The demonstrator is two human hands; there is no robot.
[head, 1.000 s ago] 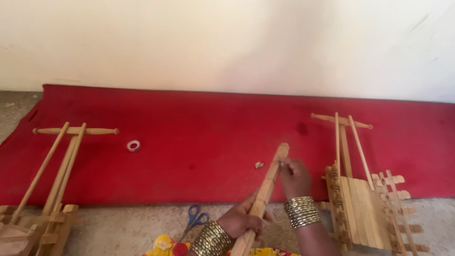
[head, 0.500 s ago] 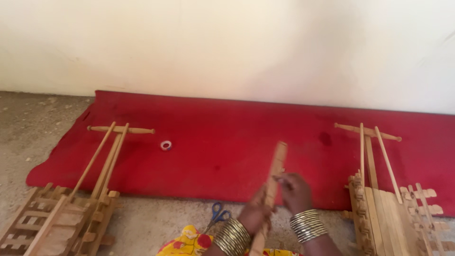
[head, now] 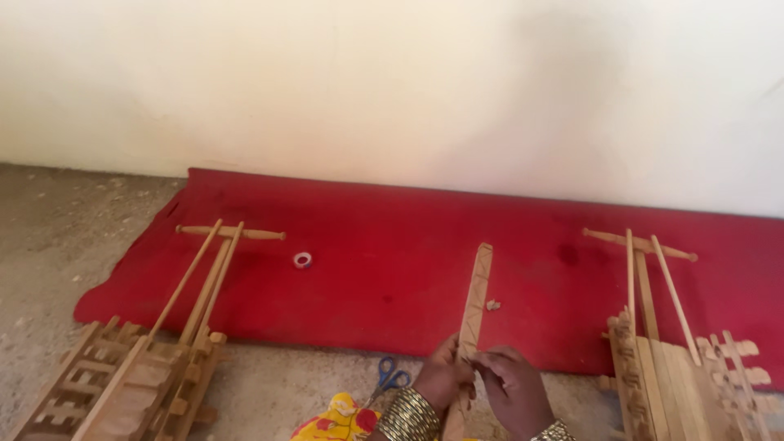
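I hold a long wooden slat with carved marks, low in the middle of the frame; it stands almost upright and its top end reaches over the red cloth. My left hand grips the lower part of the slat from the left side, fingers closed around it. My right hand is just beside it on the right, and its fingertips press together on the slat's edge. A small pale bit lies on the cloth near the slat. Blue scissors lie on the floor, left of my left hand. At the lower left of the frame is a wooden cart model, and another wooden cart model is at the lower right. A small tape roll lies on the cloth, left of centre.
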